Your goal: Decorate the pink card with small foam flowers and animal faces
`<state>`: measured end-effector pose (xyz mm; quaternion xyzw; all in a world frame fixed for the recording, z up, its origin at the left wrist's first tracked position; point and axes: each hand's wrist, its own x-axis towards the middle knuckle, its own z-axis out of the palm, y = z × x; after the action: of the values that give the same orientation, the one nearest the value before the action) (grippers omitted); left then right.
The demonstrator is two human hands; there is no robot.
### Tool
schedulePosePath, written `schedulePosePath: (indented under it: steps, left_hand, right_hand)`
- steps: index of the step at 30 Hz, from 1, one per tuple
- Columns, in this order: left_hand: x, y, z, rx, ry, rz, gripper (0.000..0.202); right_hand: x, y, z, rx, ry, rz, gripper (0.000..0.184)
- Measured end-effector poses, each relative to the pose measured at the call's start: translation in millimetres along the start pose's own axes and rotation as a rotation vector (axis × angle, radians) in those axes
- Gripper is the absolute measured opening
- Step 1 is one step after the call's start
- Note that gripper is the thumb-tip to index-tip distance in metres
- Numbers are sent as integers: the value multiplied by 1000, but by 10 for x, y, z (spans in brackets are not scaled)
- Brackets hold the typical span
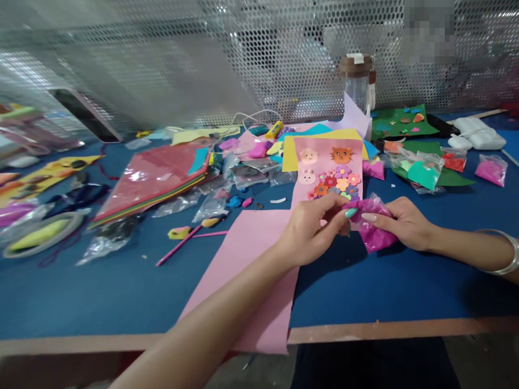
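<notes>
My right hand (409, 222) grips a small clear plastic bag of magenta modelling clay (378, 233) above the table. At the bag's left end, my left hand (318, 227) pinches the magenta clay between thumb and fingers. How much of that pinch is clay and how much is plastic is hard to see. Just behind my hands lies a pink card (302, 189) with clay animal faces, among them an orange cat face (341, 155), and a cluster of clay flowers (328, 186). A larger pink sheet (251, 270) lies under my left forearm and hangs over the table edge.
A red folder-like stack of sheets (154, 178), clay packets and scraps cover the table's left and middle. A purple stick (178, 246) lies left of the pink sheet. At the back stand a brown-lidded bottle (357, 81) and a perforated metal screen (275, 70). Clay bags (490, 169) lie right.
</notes>
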<state>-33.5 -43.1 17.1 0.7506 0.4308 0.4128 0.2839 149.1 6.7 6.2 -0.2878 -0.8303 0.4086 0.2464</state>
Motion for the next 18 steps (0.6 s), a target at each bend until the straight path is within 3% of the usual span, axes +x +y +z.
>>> schedulePosePath:
  steps: [6, 12, 18]
  left_hand:
    - [12, -16, -35, -159, 227, -50, 19]
    - [19, -26, -80, 106, 136, 85, 23]
    - [-2, -33, -16, 212, 32, 116, 18]
  right_hand:
    - [4, 26, -12, -20, 5, -37, 51]
    - [3, 16, -23, -46, -24, -50, 47]
    - [6, 24, -16, -94, -125, -69, 47]
